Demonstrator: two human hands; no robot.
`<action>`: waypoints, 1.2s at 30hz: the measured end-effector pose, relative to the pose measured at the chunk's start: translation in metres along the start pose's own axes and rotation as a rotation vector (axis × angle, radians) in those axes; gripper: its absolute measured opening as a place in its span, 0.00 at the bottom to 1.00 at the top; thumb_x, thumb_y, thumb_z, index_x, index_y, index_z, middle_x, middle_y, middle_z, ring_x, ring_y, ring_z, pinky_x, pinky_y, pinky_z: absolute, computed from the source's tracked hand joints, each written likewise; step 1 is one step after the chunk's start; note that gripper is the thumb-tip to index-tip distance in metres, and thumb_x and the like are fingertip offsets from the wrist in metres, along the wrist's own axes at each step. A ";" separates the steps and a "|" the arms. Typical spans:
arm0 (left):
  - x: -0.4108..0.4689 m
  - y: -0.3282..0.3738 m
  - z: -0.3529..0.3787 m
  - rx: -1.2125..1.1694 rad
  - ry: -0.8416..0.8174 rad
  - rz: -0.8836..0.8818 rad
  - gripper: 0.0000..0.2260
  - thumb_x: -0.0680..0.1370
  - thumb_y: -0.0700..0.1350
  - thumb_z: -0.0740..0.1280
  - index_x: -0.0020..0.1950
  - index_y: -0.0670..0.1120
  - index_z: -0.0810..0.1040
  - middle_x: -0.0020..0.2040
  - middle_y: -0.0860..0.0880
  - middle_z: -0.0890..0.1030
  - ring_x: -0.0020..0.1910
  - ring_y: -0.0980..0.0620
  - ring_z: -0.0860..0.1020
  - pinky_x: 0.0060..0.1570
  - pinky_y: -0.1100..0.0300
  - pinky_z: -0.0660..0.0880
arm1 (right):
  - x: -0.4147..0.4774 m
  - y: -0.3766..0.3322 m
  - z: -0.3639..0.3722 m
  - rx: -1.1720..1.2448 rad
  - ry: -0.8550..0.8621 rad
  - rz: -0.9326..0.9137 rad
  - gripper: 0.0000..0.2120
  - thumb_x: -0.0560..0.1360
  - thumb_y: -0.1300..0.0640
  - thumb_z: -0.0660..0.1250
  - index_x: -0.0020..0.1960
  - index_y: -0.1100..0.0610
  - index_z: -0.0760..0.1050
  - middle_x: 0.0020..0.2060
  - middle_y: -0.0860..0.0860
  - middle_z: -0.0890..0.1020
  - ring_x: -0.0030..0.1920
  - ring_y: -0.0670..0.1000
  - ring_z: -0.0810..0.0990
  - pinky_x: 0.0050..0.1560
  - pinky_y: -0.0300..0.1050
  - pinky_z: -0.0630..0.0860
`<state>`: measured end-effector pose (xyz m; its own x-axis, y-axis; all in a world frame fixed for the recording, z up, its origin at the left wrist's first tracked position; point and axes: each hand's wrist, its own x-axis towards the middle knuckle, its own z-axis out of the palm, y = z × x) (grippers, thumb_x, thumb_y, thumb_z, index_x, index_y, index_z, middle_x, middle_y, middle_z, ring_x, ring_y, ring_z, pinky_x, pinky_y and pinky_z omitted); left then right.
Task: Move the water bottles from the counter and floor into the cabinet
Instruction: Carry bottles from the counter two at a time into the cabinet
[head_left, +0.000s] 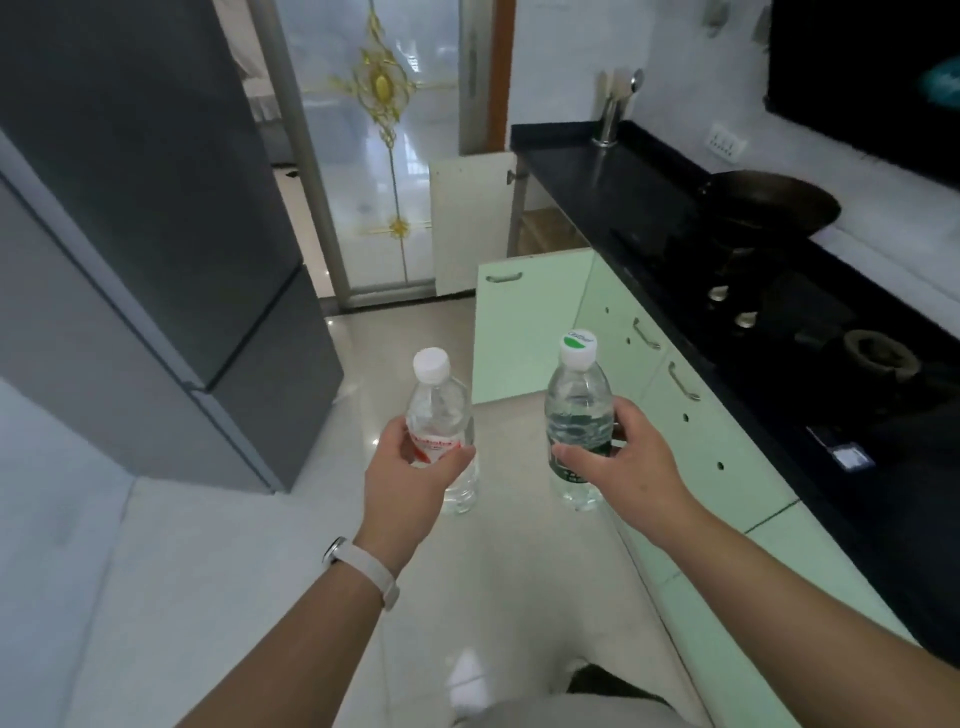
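Note:
I hold two clear water bottles upright above the floor. My left hand (410, 467) grips the red-labelled bottle (440, 410), which has a white cap. My right hand (618, 457) grips the green-labelled bottle (577, 410), whose white cap has a green mark. Ahead, a pale green cabinet door (524, 322) stands swung open into the aisle. Farther back a white cabinet door (467, 223) is also open, with a wooden shelf (550, 231) showing under the counter.
A black counter (613, 176) runs along the right with a wok (769, 202) on a gas hob (810, 332) and a tap (613, 109). A grey fridge (156, 208) stands on the left. A glass sliding door (384, 145) closes the far end. The tiled floor (415, 332) lies between.

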<state>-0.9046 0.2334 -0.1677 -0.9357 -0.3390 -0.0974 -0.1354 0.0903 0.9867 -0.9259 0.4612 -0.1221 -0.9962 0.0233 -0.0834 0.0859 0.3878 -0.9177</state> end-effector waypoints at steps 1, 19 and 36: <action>0.003 -0.002 -0.008 -0.004 0.025 -0.003 0.18 0.69 0.44 0.81 0.55 0.55 0.79 0.49 0.51 0.84 0.48 0.50 0.82 0.52 0.56 0.78 | 0.006 -0.002 0.009 -0.003 -0.026 -0.010 0.19 0.66 0.54 0.79 0.51 0.41 0.75 0.43 0.38 0.82 0.44 0.37 0.80 0.48 0.39 0.77; 0.183 0.011 -0.033 0.162 0.290 -0.121 0.24 0.66 0.53 0.79 0.60 0.54 0.79 0.51 0.55 0.85 0.51 0.51 0.83 0.55 0.50 0.80 | 0.234 -0.020 0.106 0.148 -0.242 -0.003 0.21 0.65 0.54 0.80 0.50 0.39 0.75 0.43 0.38 0.83 0.44 0.39 0.81 0.47 0.41 0.79; 0.393 0.036 0.002 0.118 0.241 -0.079 0.20 0.70 0.47 0.80 0.59 0.51 0.80 0.52 0.52 0.85 0.51 0.51 0.84 0.57 0.48 0.80 | 0.441 -0.058 0.138 0.108 -0.228 -0.029 0.19 0.66 0.53 0.79 0.51 0.43 0.75 0.44 0.38 0.83 0.45 0.40 0.81 0.48 0.44 0.80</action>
<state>-1.2778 0.1055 -0.1704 -0.8185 -0.5606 -0.1256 -0.2550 0.1585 0.9539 -1.3692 0.3220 -0.1587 -0.9711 -0.2000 -0.1303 0.0697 0.2845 -0.9561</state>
